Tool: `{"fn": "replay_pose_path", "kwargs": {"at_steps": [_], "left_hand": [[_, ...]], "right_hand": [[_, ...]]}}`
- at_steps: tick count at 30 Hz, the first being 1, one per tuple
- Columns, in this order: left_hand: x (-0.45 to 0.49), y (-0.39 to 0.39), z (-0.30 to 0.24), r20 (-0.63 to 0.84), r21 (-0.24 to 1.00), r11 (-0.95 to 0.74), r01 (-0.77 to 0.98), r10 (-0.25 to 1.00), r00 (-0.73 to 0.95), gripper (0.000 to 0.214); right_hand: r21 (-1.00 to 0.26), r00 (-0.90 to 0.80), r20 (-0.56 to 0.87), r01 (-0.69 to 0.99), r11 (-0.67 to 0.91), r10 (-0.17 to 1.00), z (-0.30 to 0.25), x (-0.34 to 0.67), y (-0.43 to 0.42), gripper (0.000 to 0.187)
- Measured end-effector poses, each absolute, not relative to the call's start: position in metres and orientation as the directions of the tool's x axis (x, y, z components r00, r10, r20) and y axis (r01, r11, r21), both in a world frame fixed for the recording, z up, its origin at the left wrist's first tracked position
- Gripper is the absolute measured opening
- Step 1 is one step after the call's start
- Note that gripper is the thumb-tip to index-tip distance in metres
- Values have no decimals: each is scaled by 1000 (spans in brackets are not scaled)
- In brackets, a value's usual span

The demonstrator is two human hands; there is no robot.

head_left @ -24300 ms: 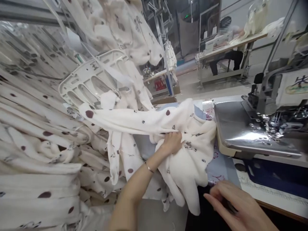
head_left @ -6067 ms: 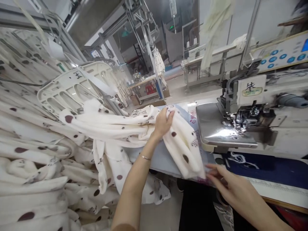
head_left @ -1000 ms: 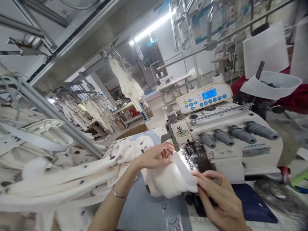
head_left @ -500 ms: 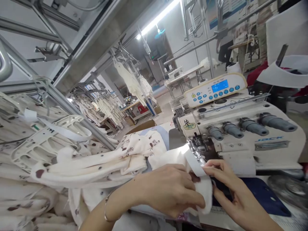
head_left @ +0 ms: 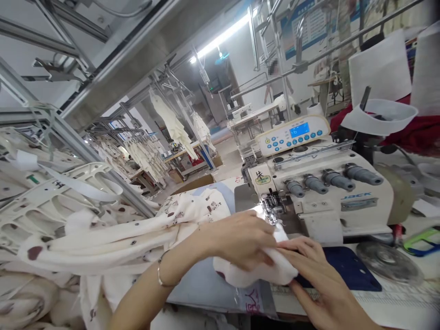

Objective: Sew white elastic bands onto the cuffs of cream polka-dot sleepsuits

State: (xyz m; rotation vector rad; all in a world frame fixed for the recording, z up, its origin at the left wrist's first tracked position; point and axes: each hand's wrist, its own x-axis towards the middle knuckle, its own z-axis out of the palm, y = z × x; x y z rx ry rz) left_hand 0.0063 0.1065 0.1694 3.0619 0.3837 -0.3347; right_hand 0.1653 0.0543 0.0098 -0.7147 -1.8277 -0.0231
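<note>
Nearest, bottom right: right hand (head_left: pixel 319 279), fingers stretched along the right edge of the folded white cloth (head_left: pixel 256 271), touching it. Thumb hidden, so pinch or plain press impossible to tell. Just left of it: left hand (head_left: pixel 240 239), palm down on top of the cloth, fingers curled over and grasping it, tips meeting the right hand's fingers. Thin bracelet (head_left: pixel 161 278) on the left wrist.

Cloth bunched at the front edge of the grey table top (head_left: pixel 202 286), just in front of the presser foot (head_left: pixel 271 207), lit bright there. Under the right hand and beyond: navy mat (head_left: pixel 347 270). Right of that, flat metal disc (head_left: pixel 388 262).

Trailing left from the cloth: spotted white garment (head_left: pixel 137 233), draped off the table towards a white plastic carrier (head_left: pixel 51 201) amid more spotted fabric.

Behind the hands: cream overlock machine (head_left: pixel 326 197) with a row of grey knobs (head_left: pixel 330 179), and on top a control panel (head_left: pixel 292 135) with blue buttons and lit display. Upper right: large white thread cones (head_left: pixel 381 68) over red fabric.

Further back: pale garments hanging (head_left: pixel 172 123) from overhead rails, other work tables, a person (head_left: pixel 275 80) standing far off, blurred.
</note>
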Motion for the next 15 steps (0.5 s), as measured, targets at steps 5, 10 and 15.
{"fn": "replay_pose_path", "kwargs": {"at_steps": [5,10,15], "left_hand": [[1,79,166,-110,88,-979,183,173,979,7],[-19,90,129,72,147,-884,443,456,887,33],[-30,106,109,120,123,-896,428,441,889,27]], "right_hand": [[-22,-304,934,476,879,188,34,175,53,22],[-43,-309,910,592,804,276,16,175,47,27],[-58,-254,928,623,780,272,2,173,46,29]]}}
